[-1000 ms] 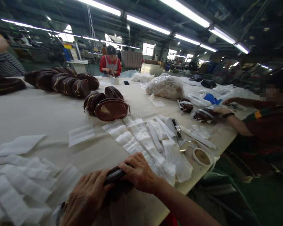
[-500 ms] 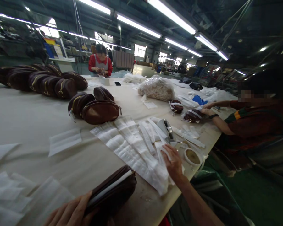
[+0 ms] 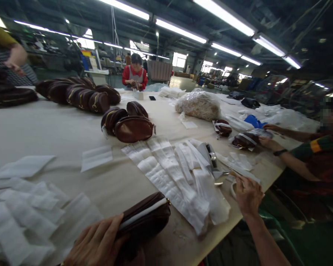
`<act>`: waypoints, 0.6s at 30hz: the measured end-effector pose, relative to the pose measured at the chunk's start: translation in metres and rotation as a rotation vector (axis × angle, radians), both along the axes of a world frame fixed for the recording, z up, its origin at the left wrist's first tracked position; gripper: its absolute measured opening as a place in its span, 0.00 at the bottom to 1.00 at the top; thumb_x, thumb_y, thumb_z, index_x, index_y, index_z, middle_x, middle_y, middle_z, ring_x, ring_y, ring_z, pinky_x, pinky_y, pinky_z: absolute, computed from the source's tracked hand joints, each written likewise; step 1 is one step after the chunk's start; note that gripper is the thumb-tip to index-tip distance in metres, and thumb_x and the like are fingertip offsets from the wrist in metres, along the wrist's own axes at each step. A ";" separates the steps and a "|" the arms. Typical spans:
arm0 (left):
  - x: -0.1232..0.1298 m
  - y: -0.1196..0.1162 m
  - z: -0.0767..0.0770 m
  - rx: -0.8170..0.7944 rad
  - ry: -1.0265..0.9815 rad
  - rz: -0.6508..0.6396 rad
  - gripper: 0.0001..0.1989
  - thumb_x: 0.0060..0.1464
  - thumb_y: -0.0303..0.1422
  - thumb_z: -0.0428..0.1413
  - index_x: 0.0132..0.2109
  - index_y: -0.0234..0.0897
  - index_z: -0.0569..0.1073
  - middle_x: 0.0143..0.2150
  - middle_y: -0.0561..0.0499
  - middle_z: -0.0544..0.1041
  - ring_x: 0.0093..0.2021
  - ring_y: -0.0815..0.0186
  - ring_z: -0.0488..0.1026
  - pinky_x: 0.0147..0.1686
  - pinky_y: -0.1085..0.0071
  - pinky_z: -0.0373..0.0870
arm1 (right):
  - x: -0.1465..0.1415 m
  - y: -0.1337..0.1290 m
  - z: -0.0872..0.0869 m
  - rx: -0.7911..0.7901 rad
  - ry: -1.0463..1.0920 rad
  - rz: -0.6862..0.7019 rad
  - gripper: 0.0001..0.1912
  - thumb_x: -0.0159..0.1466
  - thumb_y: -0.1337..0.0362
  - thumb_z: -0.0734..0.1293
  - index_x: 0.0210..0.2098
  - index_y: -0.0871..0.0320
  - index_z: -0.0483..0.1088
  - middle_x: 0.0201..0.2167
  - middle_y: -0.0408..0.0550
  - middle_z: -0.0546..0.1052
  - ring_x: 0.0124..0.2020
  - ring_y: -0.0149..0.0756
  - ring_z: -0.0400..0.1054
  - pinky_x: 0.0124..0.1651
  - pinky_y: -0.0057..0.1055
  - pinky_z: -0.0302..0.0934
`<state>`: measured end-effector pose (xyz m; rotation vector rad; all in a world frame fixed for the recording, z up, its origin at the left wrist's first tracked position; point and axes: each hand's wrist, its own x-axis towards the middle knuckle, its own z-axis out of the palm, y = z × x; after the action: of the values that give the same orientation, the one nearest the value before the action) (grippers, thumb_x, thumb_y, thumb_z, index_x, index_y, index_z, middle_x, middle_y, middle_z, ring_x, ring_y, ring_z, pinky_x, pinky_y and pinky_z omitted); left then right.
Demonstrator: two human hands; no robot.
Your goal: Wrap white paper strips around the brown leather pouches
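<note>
A dark brown leather zip pouch [image 3: 147, 218] lies tilted at the near edge, a white strip running along its zipper side. My left hand [image 3: 97, 240] is closed around the pouch's left end. At the table's right edge, my right hand [image 3: 249, 194] reaches over a roll of tape [image 3: 233, 190], its fingers curled down on it. Most of the roll is hidden beneath that hand. Just left of it stands a grey tape dispenser [image 3: 209, 155] with a metal part. White padding strips [image 3: 169, 177] fan out between my two hands.
Several finished brown pouches [image 3: 134, 127] stand on the table, with more in a row [image 3: 81, 94] farther back. White sheets [image 3: 24, 210] lie at left. A clear bag of stuffing [image 3: 198, 105] sits mid-table. One co-worker's hands [image 3: 269, 142] handle a pouch at right.
My right hand has left the white padding strips and moved right onto the tape roll. The view has turned left, bringing another person's arm in at far left. My left hand still holds the pouch.
</note>
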<state>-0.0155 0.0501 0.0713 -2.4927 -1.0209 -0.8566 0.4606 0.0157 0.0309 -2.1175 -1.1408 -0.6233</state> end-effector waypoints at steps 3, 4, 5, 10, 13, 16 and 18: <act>0.004 -0.003 0.005 -0.010 0.003 0.031 0.13 0.64 0.35 0.46 0.49 0.33 0.70 0.36 0.47 0.77 0.35 0.64 0.73 0.39 0.70 0.66 | -0.048 0.032 0.016 0.007 0.109 0.304 0.24 0.63 0.45 0.57 0.27 0.59 0.69 0.29 0.55 0.73 0.36 0.43 0.65 0.44 0.40 0.59; 0.004 -0.004 0.005 -0.012 0.000 0.033 0.13 0.64 0.34 0.46 0.49 0.32 0.70 0.36 0.47 0.77 0.35 0.64 0.73 0.39 0.70 0.66 | -0.069 0.045 0.018 -0.044 0.172 0.394 0.24 0.63 0.44 0.58 0.25 0.58 0.67 0.27 0.53 0.72 0.33 0.41 0.65 0.42 0.38 0.59; 0.004 -0.005 0.004 -0.010 -0.006 0.033 0.13 0.64 0.34 0.45 0.49 0.32 0.70 0.37 0.47 0.77 0.35 0.64 0.73 0.39 0.70 0.66 | -0.092 0.060 0.018 -0.166 0.250 0.496 0.24 0.64 0.45 0.58 0.22 0.57 0.65 0.24 0.51 0.70 0.31 0.39 0.64 0.39 0.36 0.59; 0.006 -0.008 0.005 -0.022 -0.021 0.054 0.13 0.65 0.33 0.45 0.48 0.31 0.70 0.38 0.47 0.77 0.37 0.64 0.73 0.40 0.69 0.66 | -0.191 0.141 -0.006 -0.397 0.364 0.737 0.12 0.59 0.56 0.68 0.26 0.58 0.68 0.28 0.45 0.72 0.28 0.30 0.65 0.34 0.26 0.58; 0.007 -0.009 0.008 -0.031 -0.022 0.058 0.13 0.64 0.32 0.45 0.49 0.29 0.70 0.38 0.46 0.77 0.38 0.64 0.73 0.41 0.69 0.67 | -0.224 0.181 -0.021 -0.494 0.428 0.745 0.11 0.53 0.59 0.73 0.30 0.58 0.70 0.32 0.45 0.74 0.30 0.31 0.67 0.35 0.26 0.59; 0.009 -0.008 0.008 -0.015 -0.037 0.059 0.13 0.64 0.30 0.45 0.49 0.28 0.70 0.38 0.45 0.76 0.38 0.64 0.73 0.42 0.68 0.66 | -0.240 0.208 -0.028 -0.567 0.479 0.706 0.15 0.48 0.58 0.76 0.29 0.59 0.69 0.31 0.45 0.74 0.33 0.34 0.68 0.35 0.27 0.58; 0.011 -0.008 0.006 -0.006 -0.054 0.060 0.13 0.64 0.31 0.45 0.48 0.28 0.70 0.37 0.45 0.76 0.38 0.64 0.73 0.42 0.68 0.66 | -0.245 0.219 -0.031 -0.617 0.514 0.690 0.15 0.47 0.58 0.76 0.26 0.59 0.68 0.27 0.43 0.73 0.32 0.33 0.68 0.34 0.27 0.57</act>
<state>-0.0047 0.0424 0.0775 -2.4424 -1.1115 -0.9089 0.2160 0.2348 -0.0005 -1.9473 -1.7409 0.6255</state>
